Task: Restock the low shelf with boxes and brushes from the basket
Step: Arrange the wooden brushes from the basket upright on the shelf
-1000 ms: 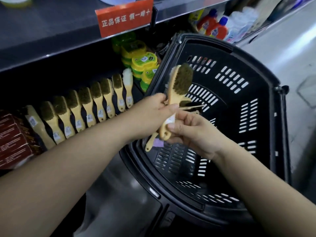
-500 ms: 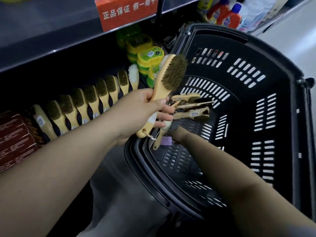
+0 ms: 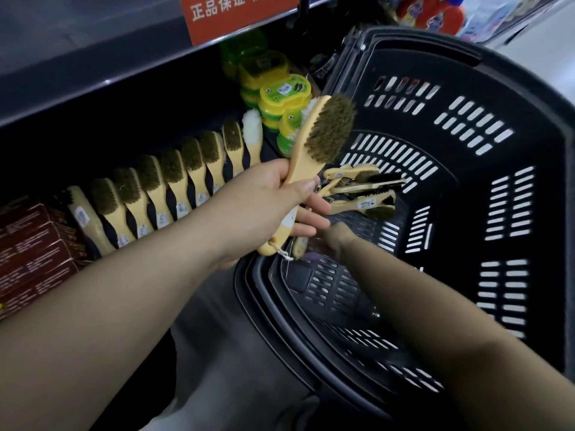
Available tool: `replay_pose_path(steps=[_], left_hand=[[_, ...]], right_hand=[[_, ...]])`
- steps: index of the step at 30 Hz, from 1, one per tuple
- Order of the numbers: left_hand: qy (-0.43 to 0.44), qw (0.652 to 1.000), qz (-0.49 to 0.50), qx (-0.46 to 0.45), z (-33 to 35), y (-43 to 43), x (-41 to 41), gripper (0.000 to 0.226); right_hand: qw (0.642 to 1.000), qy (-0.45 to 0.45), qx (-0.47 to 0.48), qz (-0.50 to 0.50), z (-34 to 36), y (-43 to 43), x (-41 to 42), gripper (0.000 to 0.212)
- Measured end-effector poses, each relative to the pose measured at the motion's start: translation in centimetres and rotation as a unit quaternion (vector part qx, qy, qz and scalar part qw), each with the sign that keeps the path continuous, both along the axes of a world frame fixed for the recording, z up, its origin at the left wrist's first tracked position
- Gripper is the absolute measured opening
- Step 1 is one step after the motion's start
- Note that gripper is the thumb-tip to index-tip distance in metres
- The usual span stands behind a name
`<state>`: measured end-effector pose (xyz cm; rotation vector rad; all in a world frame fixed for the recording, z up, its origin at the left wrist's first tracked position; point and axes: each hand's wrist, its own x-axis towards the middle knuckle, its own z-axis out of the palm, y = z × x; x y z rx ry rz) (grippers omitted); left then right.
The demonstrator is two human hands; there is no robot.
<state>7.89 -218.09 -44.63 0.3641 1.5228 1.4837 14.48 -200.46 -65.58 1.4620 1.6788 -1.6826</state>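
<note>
Centre frame: left grip [image 3: 280, 206] holds brush [image 3: 323, 135] by handle, bristles up; right grip [image 3: 337, 239] low in basket [image 3: 504, 85], mostly hidden, state cannot tell

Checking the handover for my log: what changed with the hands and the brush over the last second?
The right hand let go of the wooden brush and dropped into the black basket, toward the loose brushes there; its fingers are hidden behind the left hand. The left hand now holds the brush alone. The shelf's row of brushes stayed put.
</note>
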Motion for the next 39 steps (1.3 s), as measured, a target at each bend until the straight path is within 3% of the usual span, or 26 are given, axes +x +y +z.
replay_pose_path(steps=[6, 9, 13, 16, 19, 24, 27, 31, 35, 39], left_hand=[[0.021, 1.0, 0.002, -0.01, -0.2, -0.1, 0.0, 0.013], [0.03, 1.0, 0.001, -0.006, -0.3, -0.4, 0.0, 0.013], [0.036, 0.999, 0.002, 0.0, -0.4, -0.7, 0.0, 0.012], [0.018, 1.0, 0.009, 0.008, -0.4, -0.8, 0.0, 0.012], [0.0, 1.0, 0.017, 0.016, -0.2, -0.8, 0.0, 0.013], [-0.054, 0.996, 0.072, 0.028, 0.1, -0.5, -0.1, 0.022], [-0.072, 0.992, 0.096, 0.036, 0.2, -0.3, 0.0, 0.02], [-0.058, 0.994, 0.092, 0.024, 0.3, 0.0, 0.7, 0.018], [-0.012, 0.996, 0.087, -0.016, 0.0, -0.2, 0.7, 0.02], [-0.045, 0.996, 0.08, 0.014, 0.3, -0.6, 0.6, 0.017]], right_hand=[[0.997, -0.03, 0.02, 0.074, 0.9, 1.4, 1.0, 0.011], [0.988, -0.052, 0.031, 0.141, -0.1, -0.8, 0.5, 0.011], [0.988, -0.026, 0.017, 0.153, -2.2, -3.8, -0.6, 0.016], [0.994, -0.022, 0.028, 0.099, -2.8, -4.3, -0.8, 0.005], [0.997, -0.015, -0.075, 0.026, -0.6, -3.6, -0.7, 0.006], [0.98, 0.114, -0.139, -0.088, 8.5, -1.5, 0.5, 0.018], [0.956, 0.221, -0.178, -0.071, 14.5, -1.6, 2.1, 0.023], [0.952, 0.296, -0.083, 0.014, 19.0, -4.1, 3.4, 0.04], [0.934, 0.346, 0.003, 0.095, 20.2, -7.0, 3.5, 0.038], [0.911, 0.322, 0.142, 0.214, 21.0, -7.5, 3.0, 0.044]])
